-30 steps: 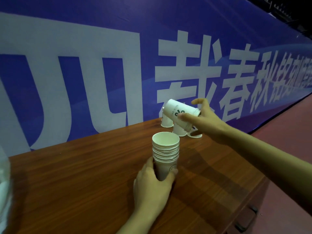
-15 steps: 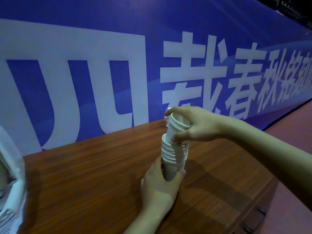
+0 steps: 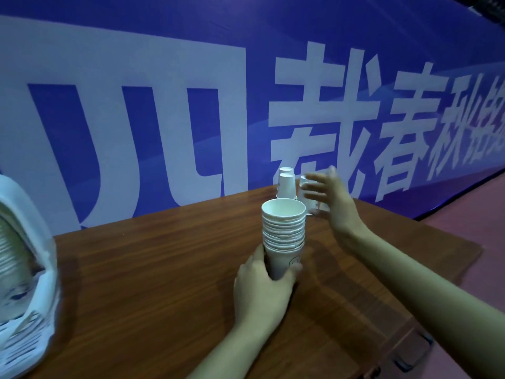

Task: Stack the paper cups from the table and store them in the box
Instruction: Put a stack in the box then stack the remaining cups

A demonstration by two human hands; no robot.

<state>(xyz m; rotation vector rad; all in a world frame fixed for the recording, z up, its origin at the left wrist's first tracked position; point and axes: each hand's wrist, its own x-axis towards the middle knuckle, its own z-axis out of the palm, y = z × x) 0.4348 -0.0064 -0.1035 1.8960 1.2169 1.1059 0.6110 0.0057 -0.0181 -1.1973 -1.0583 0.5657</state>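
Note:
A stack of white paper cups [image 3: 283, 236] stands upright, mouths up, in the middle of the brown wooden table [image 3: 153, 272]. My left hand [image 3: 262, 294] is wrapped around the stack's base. At the table's far edge stand upside-down white cups [image 3: 287, 184], two of them plain to see. My right hand [image 3: 328, 198] is blurred beside a third upside-down cup [image 3: 307, 196], fingers spread around it, not closed on it. A white basket-like box [image 3: 30, 283] with slotted walls sits at the left edge, holding ribbed stacks of cups.
A blue banner with large white characters [image 3: 328, 105] rises right behind the table. The table's right edge drops to a reddish floor [image 3: 464, 222]. A drawer handle [image 3: 426, 337] shows on the table's front at the lower right.
My right hand dropped its cup onto the stack, let go and moved back to the far cups. The left hand kept its hold on the stack. The view shifted, showing more of the box.

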